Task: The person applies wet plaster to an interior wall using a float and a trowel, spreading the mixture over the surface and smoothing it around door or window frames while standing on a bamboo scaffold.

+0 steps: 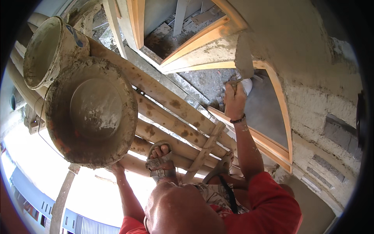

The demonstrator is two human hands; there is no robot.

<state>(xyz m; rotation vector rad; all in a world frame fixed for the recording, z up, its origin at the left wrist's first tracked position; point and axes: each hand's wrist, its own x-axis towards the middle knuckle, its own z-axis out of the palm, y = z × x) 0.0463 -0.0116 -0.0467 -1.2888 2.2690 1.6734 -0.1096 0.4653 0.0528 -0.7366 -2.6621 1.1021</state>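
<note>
My right hand [235, 102] is closed round the handle of a trowel. The trowel's flat, mortar-coated blade [244, 58] points up, close to the curved wooden frame and the plaster around it. At the left is a round basin [130, 113], its rim crusted with mortar and wet grey mortar in its bottom. My left hand [116, 167] holds the basin at its near edge, with the fingers hidden under the rim.
A mortar-smeared bucket [80, 45] stands behind the basin. My sandalled feet [159, 158] are on a platform of bamboo poles [171, 99] with gaps between them. Curved wooden frames [282, 105] border openings beside the rough plastered wall [307, 91]. Bright ground shows below.
</note>
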